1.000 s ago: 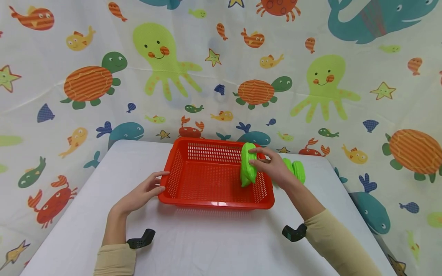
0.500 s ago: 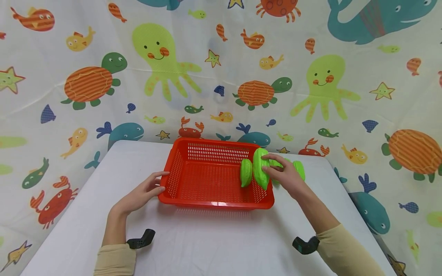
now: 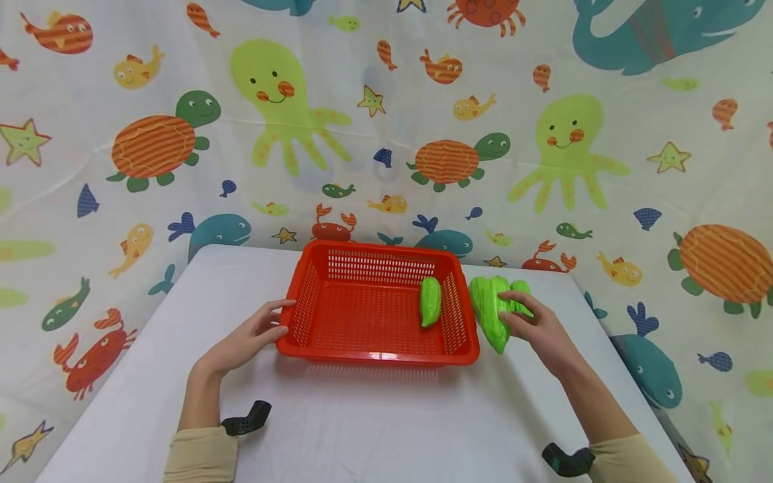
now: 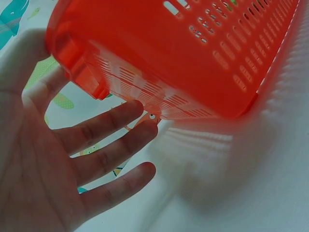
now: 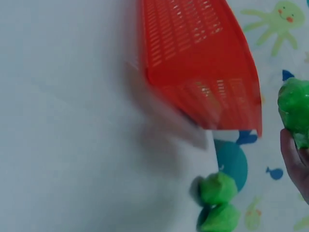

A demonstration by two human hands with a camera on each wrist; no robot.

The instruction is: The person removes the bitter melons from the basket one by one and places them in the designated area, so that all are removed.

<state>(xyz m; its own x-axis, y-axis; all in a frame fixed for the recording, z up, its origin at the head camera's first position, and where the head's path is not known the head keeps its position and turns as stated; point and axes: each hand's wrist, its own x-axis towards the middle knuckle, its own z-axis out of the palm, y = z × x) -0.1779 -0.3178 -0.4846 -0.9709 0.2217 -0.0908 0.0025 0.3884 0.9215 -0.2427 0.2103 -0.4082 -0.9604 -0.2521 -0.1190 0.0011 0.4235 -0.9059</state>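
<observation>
A red plastic basket (image 3: 374, 359) stands on the white table. My left hand (image 3: 244, 345) touches its left end: thumb and a finger rest on the rim, and the other fingers (image 4: 113, 191) are nearly straight, apart from the wall. My right hand (image 3: 543, 335) pinches a bright green ribbed bitter melon (image 3: 496, 327), raised just right of the basket in the head view. In the right wrist view only part of this melon shows at the right edge. One more bitter melon (image 3: 431, 302) lies inside the basket near its right wall.
Beyond my right hand, two more green bitter melons (image 5: 218, 187) lie on the table (image 3: 362, 429), partly hidden in the head view by the held one and my hand. Behind the table hangs a cloth (image 3: 374, 60) printed with sea animals.
My right hand has moved right with the held bitter melon, from over the basket to beyond its right rim. The melon inside has come into sight. My left hand stays in place.
</observation>
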